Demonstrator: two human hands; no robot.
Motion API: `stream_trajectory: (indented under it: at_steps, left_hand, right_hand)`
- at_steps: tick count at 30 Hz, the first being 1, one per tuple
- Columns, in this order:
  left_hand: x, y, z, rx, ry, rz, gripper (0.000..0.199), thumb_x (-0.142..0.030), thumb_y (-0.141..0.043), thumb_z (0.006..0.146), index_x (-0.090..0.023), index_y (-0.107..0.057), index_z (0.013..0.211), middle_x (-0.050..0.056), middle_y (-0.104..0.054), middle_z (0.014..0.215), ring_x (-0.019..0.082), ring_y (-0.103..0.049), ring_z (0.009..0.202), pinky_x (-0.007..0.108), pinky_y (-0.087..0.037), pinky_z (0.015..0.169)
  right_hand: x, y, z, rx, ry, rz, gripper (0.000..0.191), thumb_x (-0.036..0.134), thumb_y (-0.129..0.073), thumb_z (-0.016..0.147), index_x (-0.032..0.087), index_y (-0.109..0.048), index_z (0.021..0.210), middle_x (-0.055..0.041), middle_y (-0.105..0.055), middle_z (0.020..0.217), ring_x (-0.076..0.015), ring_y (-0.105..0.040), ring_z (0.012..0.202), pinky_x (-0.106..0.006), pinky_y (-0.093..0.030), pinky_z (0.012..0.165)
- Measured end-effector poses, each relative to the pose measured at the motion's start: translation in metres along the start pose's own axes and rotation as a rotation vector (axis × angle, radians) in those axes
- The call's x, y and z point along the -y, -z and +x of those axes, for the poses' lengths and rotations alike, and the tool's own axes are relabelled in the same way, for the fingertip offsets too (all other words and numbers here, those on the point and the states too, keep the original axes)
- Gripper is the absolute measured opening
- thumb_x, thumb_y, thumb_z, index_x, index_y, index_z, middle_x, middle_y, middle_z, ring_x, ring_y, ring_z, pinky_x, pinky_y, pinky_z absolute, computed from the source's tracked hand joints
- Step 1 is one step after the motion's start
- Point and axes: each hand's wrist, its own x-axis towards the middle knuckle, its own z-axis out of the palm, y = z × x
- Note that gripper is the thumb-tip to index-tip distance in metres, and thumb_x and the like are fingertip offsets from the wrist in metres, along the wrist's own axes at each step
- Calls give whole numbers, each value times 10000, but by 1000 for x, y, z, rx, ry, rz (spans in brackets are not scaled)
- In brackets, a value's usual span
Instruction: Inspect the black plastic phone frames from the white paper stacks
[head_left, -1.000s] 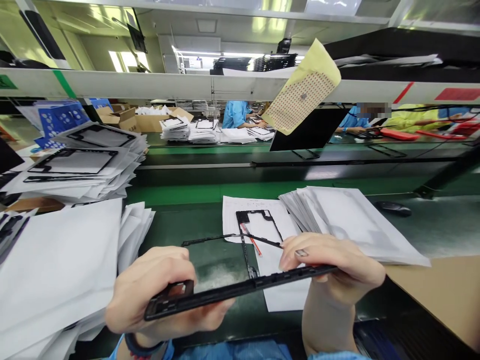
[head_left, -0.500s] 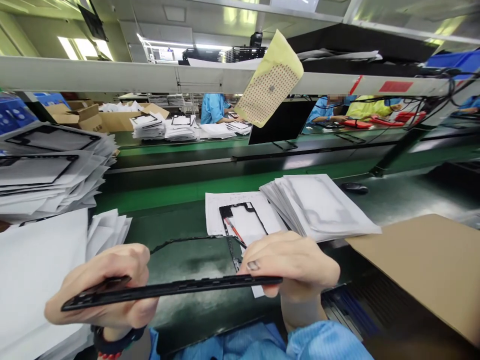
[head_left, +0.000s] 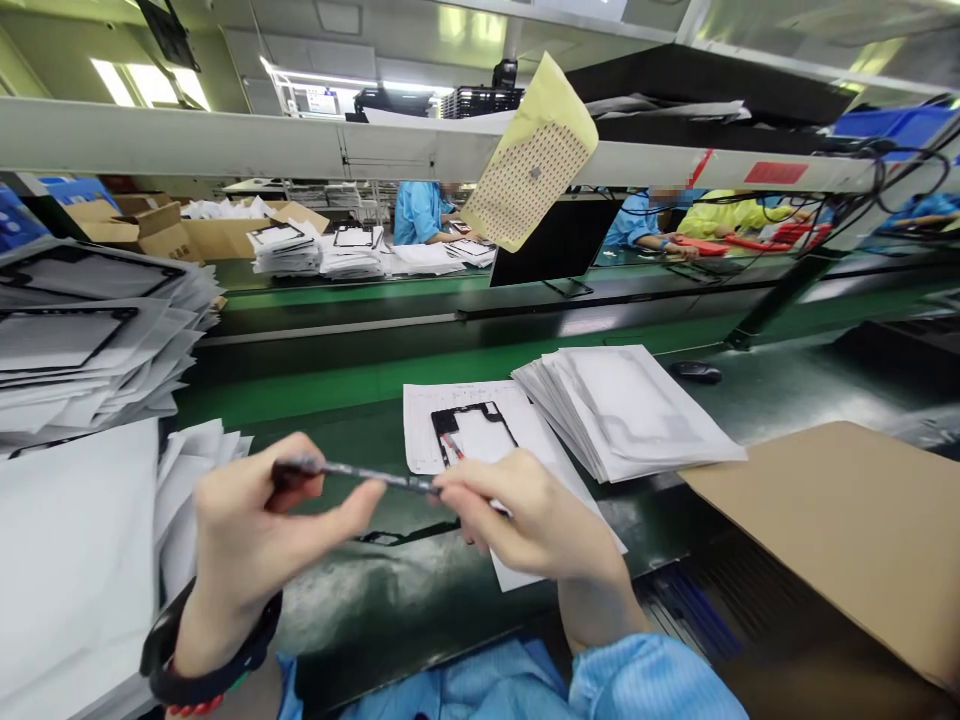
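A thin black frame (head_left: 360,472) is held edge-on between both hands above the green table. My left hand (head_left: 259,530) grips its left end, with the thumb stretched along its near side. At the right end, my right hand (head_left: 517,510) pinches the frame between thumb and fingers. Part of a black rim also shows lower down between the hands. Beyond the right hand, another black frame (head_left: 444,420) lies on a printed white sheet (head_left: 418,440), with a red, pen-like object (head_left: 452,446) on it.
Stacks of white sleeves stand at the left (head_left: 82,530) and behind the right hand (head_left: 637,410). A cardboard sheet (head_left: 840,520) lies at the right, near a mouse (head_left: 696,372). A yellow card (head_left: 534,160) hangs from the crossbeam. Other people sit beyond.
The held frame has turned and risen away from the table's near edge. My left hand has moved right and its grip has changed; my right hand has shifted slightly. The view has shifted a little.
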Motion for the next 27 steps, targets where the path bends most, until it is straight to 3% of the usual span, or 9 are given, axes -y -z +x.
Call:
stream_trajectory:
  at_steps: [3, 5, 6, 8, 11, 16, 19, 23, 27]
  left_hand:
    - [-8, -6, 0, -117, -5, 101, 391, -429, -779, 683, -249, -668, 1011, 25, -679, 907, 201, -632, 893, 275, -475, 835]
    - [-19, -8, -21, -245, -5, 13, 498, -357, -774, 700, -248, -657, 1171, 64, -624, 1202, 251, -535, 1185, 317, -363, 1064]
    - [-26, -10, -37, -286, 19, -57, 471, -320, -769, 706, -244, -676, 1161, 64, -622, 1219, 243, -541, 1176, 302, -344, 1087]
    - [-38, -18, -69, -51, 190, -338, 186, -344, -701, 766, -234, -765, 901, 65, -710, 971, 217, -648, 944, 244, -474, 932]
    - [-38, -41, -90, 300, 619, -736, 320, -438, -577, 869, -233, -744, 1049, 62, -721, 750, 187, -669, 641, 247, -550, 627]
    - [-3, -60, -54, 117, 640, -1043, 464, -423, -763, 736, -167, -700, 1118, 52, -701, 822, 116, -617, 667, 205, -535, 649]
    - [0, -43, -37, 49, 638, -1085, 334, -384, -830, 664, -157, -755, 898, 17, -662, 726, 75, -584, 624, 132, -500, 581]
    - [-14, -17, -30, 78, 779, -1199, 332, -363, -876, 595, -104, -723, 737, -2, -612, 608, 9, -477, 425, 71, -418, 403]
    - [-24, -6, -24, 85, 982, -1328, 197, -202, -644, 861, -88, -664, 701, -4, -573, 595, -27, -466, 395, 16, -404, 411]
  right_hand:
    - [-22, 7, 14, -92, -208, 321, 287, 395, -581, 928, 143, -670, 826, 60, -532, 420, -99, -551, 406, -205, -442, 507]
    - [-44, 10, 22, -206, -284, 495, 358, 492, -601, 890, 149, -625, 789, 58, -545, 406, -129, -610, 428, -209, -460, 489]
    - [-55, 9, 25, -264, -298, 540, 388, 540, -600, 872, 160, -597, 794, 51, -577, 426, -147, -650, 469, -214, -479, 501]
    - [-73, 5, 28, -362, -316, 608, 424, 606, -606, 834, 188, -538, 817, 24, -665, 521, -169, -716, 598, -232, -527, 579]
    - [-81, -14, 25, -424, -355, 732, 453, 631, -649, 783, 218, -469, 828, -19, -745, 681, -196, -746, 768, -293, -567, 722]
    - [-52, -58, 12, -403, -406, 907, 378, 547, -666, 822, 219, -479, 830, -78, -773, 891, -213, -735, 911, -346, -568, 834]
    - [-32, -72, 2, -404, -403, 1055, 274, 448, -675, 862, 200, -562, 842, -85, -770, 952, -196, -728, 933, -318, -574, 842]
    - [-14, -75, -8, -303, -320, 1108, 158, 349, -720, 851, 191, -709, 847, -34, -761, 911, -97, -717, 753, -128, -559, 603]
    - [-1, -76, -13, -302, -203, 1107, 122, 316, -744, 836, 232, -764, 921, 31, -696, 608, -21, -615, 466, -63, -508, 502]
